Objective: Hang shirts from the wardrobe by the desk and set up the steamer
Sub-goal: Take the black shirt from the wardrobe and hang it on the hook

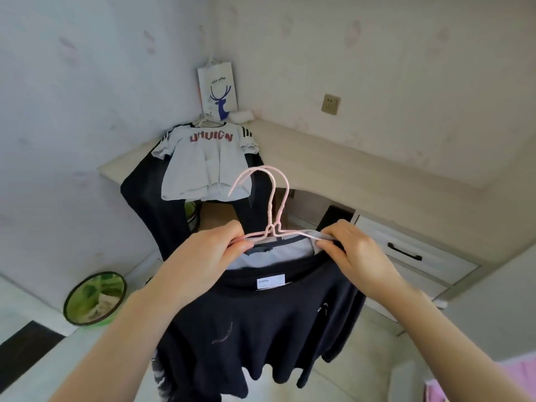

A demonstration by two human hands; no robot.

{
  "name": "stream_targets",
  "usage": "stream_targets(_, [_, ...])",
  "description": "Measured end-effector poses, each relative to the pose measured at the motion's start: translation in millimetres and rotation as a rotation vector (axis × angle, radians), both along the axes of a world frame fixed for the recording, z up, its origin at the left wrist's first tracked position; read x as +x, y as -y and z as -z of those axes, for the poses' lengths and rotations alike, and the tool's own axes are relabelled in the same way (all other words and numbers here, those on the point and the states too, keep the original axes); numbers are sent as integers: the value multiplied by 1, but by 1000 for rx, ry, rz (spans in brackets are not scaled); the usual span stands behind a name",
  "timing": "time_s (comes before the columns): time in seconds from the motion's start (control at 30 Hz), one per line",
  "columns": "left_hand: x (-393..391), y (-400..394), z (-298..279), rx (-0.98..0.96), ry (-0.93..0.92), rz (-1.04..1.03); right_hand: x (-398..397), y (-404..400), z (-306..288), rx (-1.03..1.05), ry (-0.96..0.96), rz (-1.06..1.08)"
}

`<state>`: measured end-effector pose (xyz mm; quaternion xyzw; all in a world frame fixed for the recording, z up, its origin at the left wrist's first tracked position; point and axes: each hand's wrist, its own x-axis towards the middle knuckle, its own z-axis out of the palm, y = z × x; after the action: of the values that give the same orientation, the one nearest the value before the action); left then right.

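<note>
I hold two pink hangers [274, 210] together in front of me, hooks pointing up. A dark navy shirt [261, 323] with a white neck label hangs from them, with a pale grey garment [278, 252] showing inside its collar. My left hand [203, 256] pinches the hangers' left shoulder. On the right shoulder, my right hand [353, 253] grips hanger and collar. A white shirt with red letters [207, 163] hangs on a hanger at the desk corner, over a dark garment [150, 198].
A pale L-shaped desk [333, 161] runs along the walls, with drawers [406, 250] at the right. A white paper bag with a deer print [217, 88] hangs in the corner. A wall socket [330, 104] is above the desk. A green bin [94, 298] stands on the floor at left.
</note>
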<state>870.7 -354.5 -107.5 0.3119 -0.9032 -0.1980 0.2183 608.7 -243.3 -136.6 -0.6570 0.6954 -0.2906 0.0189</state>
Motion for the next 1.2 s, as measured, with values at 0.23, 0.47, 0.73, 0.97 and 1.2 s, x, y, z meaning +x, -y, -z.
stream_targets(0.23, [27,71,16,-167,-146,-95,28,83,5,20,48,-83])
stream_targets(0.47, [48,141,23,-157,-207,-176,26,154,14,156,127,-140])
stream_targets(0.73, [38,220,16,-128,-212,-247,16,238,20,28,51,-188])
stream_targets(0.97, [10,305,-5,33,-253,-285,-16,332,6,-173,-8,-144])
stream_targets(1.2, [-12,380,-17,108,-128,-331,-58,416,-7,-279,61,-57])
